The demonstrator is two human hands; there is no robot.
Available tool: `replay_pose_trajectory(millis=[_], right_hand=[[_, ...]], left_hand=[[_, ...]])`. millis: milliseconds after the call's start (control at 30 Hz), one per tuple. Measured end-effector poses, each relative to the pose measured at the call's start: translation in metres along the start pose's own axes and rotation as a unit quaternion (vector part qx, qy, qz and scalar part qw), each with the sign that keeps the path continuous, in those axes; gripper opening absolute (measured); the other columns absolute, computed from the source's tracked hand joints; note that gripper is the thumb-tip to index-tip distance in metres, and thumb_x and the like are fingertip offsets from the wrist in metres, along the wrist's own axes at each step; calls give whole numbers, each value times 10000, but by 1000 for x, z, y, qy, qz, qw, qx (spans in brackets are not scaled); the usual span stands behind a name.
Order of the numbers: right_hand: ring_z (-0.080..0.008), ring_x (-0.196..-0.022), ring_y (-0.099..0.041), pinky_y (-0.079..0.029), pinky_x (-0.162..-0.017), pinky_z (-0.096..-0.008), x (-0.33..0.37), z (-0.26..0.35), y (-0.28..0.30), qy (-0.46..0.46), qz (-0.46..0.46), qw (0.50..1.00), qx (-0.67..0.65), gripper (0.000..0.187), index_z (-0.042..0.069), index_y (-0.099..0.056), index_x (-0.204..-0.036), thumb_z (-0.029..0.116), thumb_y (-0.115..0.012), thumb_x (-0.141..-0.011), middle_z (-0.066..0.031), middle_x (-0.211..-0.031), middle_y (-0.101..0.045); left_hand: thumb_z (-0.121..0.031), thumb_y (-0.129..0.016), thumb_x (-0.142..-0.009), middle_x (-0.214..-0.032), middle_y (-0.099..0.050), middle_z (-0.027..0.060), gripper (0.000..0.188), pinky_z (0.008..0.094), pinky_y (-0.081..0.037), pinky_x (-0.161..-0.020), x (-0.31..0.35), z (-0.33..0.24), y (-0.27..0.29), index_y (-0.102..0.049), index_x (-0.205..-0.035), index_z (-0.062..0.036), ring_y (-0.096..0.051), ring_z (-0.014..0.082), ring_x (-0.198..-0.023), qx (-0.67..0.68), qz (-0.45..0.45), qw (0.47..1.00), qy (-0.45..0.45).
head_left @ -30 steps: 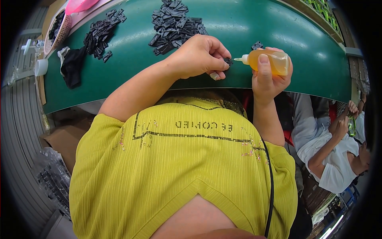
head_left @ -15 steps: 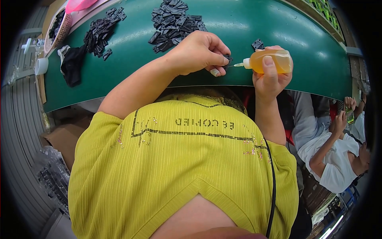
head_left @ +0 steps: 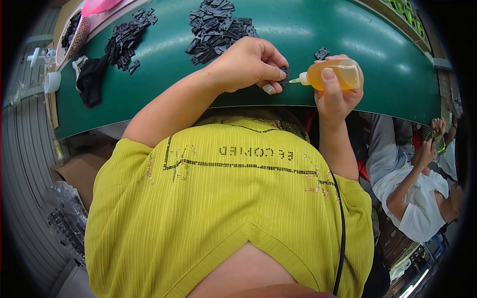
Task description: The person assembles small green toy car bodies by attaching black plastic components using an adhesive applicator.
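My left hand [head_left: 258, 67] pinches a small black plastic part [head_left: 285, 73] between thumb and fingers, just above the green table. Wrapped around a clear squeeze bottle [head_left: 343, 74] of amber liquid is my right hand [head_left: 335, 97], its thumb pressed along the side. The bottle lies nearly level, and its thin needle tip points left, at or very close to the black part; whether they touch I cannot tell. A large pile of similar black parts [head_left: 218, 32] lies beyond my left hand. A few more black parts [head_left: 322, 53] sit behind the bottle.
Another heap of black parts [head_left: 126, 39] is at the table's left, near a black cloth [head_left: 92, 82]. A pink basket [head_left: 74, 39] stands at the far left corner. The green table's [head_left: 397, 94] near edge runs before me. Another person [head_left: 412, 198] sits at the right.
The bottle has shifted slightly left, bringing its tip nearer the black part. My left hand has hardly moved.
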State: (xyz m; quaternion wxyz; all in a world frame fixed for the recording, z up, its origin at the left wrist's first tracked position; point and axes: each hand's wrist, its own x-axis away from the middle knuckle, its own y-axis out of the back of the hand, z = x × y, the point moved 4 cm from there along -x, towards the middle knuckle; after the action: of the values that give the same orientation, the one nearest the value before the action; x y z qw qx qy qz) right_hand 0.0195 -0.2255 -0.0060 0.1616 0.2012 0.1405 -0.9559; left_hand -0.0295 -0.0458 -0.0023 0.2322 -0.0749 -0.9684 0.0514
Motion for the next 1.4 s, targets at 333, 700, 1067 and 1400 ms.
replay_pose_trajectory(millis=[333,700,1067,1400], right_hand=[[-158,-721,-610,-522,-608,-271,-9,-3,19,69,-50,995,57,241,-33,-555,-1046,85,-612,-843,-149,-966,-601],[-109,-431,-357,-324,-419,-246,-11,0,87,-62,-235,942,-232,261,-3,-568,-947,240,-592,-855,-131,-746,-593],[-77,-417,-379,-325,-399,-202,-3,0,93,-70,-211,943,-247,293,5,-564,-1027,249,-591,-868,-164,-822,-632],[-81,-411,-392,-357,-401,-204,-11,3,79,-50,-207,961,-176,266,-10,-567,-1001,217,-587,-863,-148,-792,-628]], left_hand=[[-22,-641,-846,-895,-661,124,258,256,-562,-629,-3,1,1,-587,-1076,81,-681,167,-704,-12,1,1000,-7],[-68,-625,-824,-806,-688,134,247,303,-550,-627,-56,-35,-21,-636,-1034,62,-691,177,-672,-302,-88,939,-141],[-209,-670,-787,-945,-664,126,254,377,-498,-805,-25,-51,29,-678,-991,-60,-630,275,-890,-448,-263,810,-273],[-291,-789,-683,-889,-693,78,324,347,-495,-765,-33,-45,153,-699,-920,-89,-647,213,-845,-382,-333,859,-70]])
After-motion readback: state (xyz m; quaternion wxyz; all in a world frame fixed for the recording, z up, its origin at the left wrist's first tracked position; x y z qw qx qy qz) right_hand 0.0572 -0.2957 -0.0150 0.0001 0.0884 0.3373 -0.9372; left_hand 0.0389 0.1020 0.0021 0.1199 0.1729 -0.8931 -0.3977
